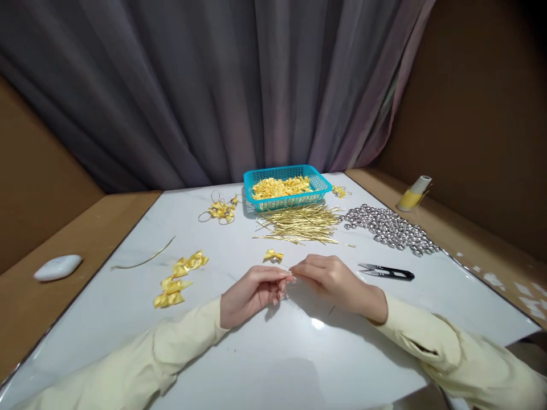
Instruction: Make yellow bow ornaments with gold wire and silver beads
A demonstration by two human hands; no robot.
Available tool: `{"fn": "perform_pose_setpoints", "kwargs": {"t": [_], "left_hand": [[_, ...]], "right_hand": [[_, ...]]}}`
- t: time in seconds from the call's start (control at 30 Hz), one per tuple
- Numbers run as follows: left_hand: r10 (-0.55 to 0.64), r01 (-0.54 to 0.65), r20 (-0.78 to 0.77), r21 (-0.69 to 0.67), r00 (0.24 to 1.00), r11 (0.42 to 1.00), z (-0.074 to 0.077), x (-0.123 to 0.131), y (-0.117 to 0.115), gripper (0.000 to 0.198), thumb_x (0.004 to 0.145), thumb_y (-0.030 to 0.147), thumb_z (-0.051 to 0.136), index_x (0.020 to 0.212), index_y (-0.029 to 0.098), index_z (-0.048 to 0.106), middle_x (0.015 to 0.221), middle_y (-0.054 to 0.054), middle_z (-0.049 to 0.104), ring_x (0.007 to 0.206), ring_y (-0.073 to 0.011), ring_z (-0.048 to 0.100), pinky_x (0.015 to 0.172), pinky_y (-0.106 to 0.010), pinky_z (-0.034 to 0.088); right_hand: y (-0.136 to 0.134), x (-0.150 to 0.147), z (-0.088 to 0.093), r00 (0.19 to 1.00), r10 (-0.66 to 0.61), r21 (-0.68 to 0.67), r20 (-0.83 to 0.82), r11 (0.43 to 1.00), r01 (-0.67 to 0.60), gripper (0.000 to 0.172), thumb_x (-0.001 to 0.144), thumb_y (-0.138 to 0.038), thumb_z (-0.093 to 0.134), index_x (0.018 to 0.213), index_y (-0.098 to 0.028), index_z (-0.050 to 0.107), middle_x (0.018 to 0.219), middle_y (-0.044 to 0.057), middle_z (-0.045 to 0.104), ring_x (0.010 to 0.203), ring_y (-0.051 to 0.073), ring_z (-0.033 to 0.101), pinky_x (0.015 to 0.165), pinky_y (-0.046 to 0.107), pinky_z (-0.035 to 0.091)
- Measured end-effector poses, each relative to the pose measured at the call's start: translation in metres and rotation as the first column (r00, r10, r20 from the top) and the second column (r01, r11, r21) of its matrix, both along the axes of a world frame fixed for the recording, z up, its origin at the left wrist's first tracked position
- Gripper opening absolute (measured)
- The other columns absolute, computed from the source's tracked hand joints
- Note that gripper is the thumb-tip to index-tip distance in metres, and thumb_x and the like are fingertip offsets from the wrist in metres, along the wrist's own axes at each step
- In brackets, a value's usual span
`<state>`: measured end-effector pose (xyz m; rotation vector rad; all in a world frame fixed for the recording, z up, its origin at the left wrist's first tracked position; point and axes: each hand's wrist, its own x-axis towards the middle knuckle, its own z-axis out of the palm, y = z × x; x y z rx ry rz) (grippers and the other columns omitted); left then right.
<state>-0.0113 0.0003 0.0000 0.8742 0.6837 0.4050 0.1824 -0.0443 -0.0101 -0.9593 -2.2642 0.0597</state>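
My left hand [256, 293] and my right hand [335, 285] meet over the middle of the table, each pinching at the fingertips. Between them shows a small golden bit of a thin strand [291, 273]; most of it is hidden by the fingers. Just beyond the fingertips lies a yellow ribbon bow [273, 254] with a silver bead at its near side. Several more yellow bows [182, 273] lie left of my left hand. A pair of black-handled thread snips [387, 271] rests right of my right hand, blades pointing left.
A turquoise basket [290, 201] of yellow bows stands at the back. Before it lies a heap of gold cords [301, 224], with silver beads [391, 228] to the right. Looped bow pieces [222, 210], a loose cord [145, 260], a white case [58, 267] and a thread spool [413, 195] lie around.
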Motion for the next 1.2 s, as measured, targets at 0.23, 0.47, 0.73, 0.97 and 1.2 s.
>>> {"fn": "perform_pose_setpoints", "kwargs": {"t": [0.23, 0.47, 0.73, 0.97, 1.2], "left_hand": [[-0.041, 0.06, -0.093, 0.206, 0.995, 0.977, 0.011, 0.003, -0.003, 0.022, 0.079, 0.031, 0.057, 0.072, 0.011, 0.063, 0.066, -0.004, 0.059, 0.06, -0.0111, 0.056, 0.055, -0.019, 0.045], [0.227, 0.147, -0.356, 0.771, 0.907, 0.62, 0.011, 0.004, -0.009, 0.018, 0.075, 0.026, 0.061, 0.091, 0.016, 0.061, 0.077, -0.001, 0.062, 0.069, -0.0137, 0.057, 0.064, -0.024, 0.045], [0.307, 0.324, -0.275, 0.939, 0.911, -0.119, 0.001, -0.002, -0.011, 0.014, 0.085, 0.017, 0.047, 0.091, 0.017, 0.06, 0.081, -0.005, 0.065, 0.081, -0.0173, 0.056, 0.074, -0.03, 0.045], [0.365, 0.466, -0.336, 0.803, 0.868, -0.371, 0.0, -0.005, -0.012, 0.017, 0.087, 0.015, 0.043, 0.088, 0.015, 0.06, 0.079, -0.007, 0.065, 0.081, -0.0204, 0.056, 0.071, -0.033, 0.043], [0.364, 0.488, -0.351, 0.767, 0.863, -0.418, 0.003, -0.003, -0.013, 0.017, 0.087, 0.013, 0.043, 0.085, 0.013, 0.06, 0.077, -0.008, 0.063, 0.077, -0.0201, 0.056, 0.068, -0.032, 0.043]], "right_hand": [[-0.003, 0.003, 0.002, 0.994, -0.02, 0.069, 0.111, 0.998, 0.013, 0.031, 0.08, 0.001, 0.038, 0.098, -0.011, 0.061, 0.07, 0.006, 0.06, 0.059, 0.013, 0.051, 0.052, 0.023, 0.039], [-0.002, 0.002, -0.001, 0.985, -0.077, -0.008, 0.154, 0.997, 0.079, 0.032, 0.074, 0.001, 0.042, 0.093, -0.011, 0.065, 0.068, 0.006, 0.06, 0.058, 0.014, 0.053, 0.052, 0.023, 0.04], [-0.005, 0.0, 0.002, 0.983, -0.063, -0.161, 0.174, 0.983, 0.091, 0.03, 0.074, -0.002, 0.046, 0.093, -0.013, 0.066, 0.069, 0.005, 0.06, 0.059, 0.013, 0.053, 0.056, 0.022, 0.04], [-0.005, -0.002, 0.006, 0.987, -0.043, -0.216, 0.156, 0.974, 0.076, 0.03, 0.072, -0.001, 0.046, 0.091, -0.013, 0.066, 0.07, 0.005, 0.062, 0.059, 0.013, 0.054, 0.055, 0.022, 0.04], [-0.004, -0.001, 0.007, 0.994, -0.018, -0.261, 0.112, 0.964, 0.047, 0.026, 0.077, -0.003, 0.047, 0.091, -0.013, 0.065, 0.075, 0.006, 0.065, 0.064, 0.014, 0.057, 0.059, 0.023, 0.043]]}}
